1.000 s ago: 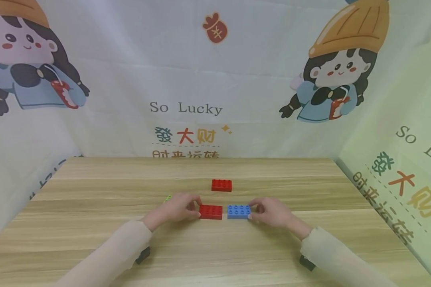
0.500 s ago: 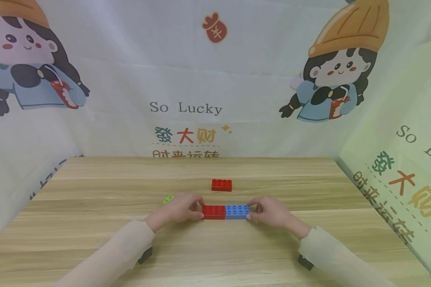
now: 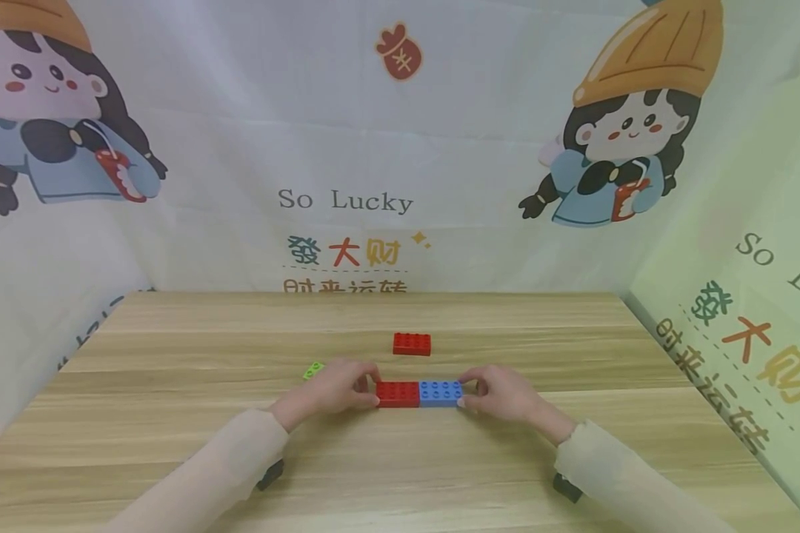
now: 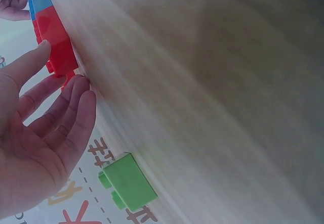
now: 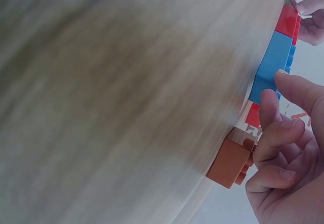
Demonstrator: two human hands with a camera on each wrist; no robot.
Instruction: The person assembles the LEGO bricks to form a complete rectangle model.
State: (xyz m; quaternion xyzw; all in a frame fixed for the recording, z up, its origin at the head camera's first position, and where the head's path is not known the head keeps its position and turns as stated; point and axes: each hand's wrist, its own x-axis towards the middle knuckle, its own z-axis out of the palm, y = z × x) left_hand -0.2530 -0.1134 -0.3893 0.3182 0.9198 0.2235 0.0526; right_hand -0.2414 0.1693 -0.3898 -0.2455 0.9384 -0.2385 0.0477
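A red building brick (image 3: pixel 398 395) and a blue building brick (image 3: pixel 441 394) lie end to end on the wooden table, their short sides meeting, studs facing up. With thumb and forefinger my left hand (image 3: pixel 336 386) pinches the red one at its left end. My right hand (image 3: pixel 503 394) pinches the blue brick's right end the same way. In the left wrist view the thumb lies against the red brick (image 4: pixel 54 44), other fingers loosely bent. The right wrist view has the thumb and forefinger at the blue brick's (image 5: pixel 273 64) near end.
Another red brick (image 3: pixel 411 344) lies farther back, behind the pair. Beside my left hand is a light green brick (image 3: pixel 312 369), partly covered by it in the head view. An orange-brown brick (image 5: pixel 229 162) shows near my right hand. Printed cloth (image 3: pixel 240 148) hangs behind the table.
A gap stood between the red and blue bricks a second ago. My left hand slid the red one right and my right hand moved the blue slightly left until they met; since then they hold still.
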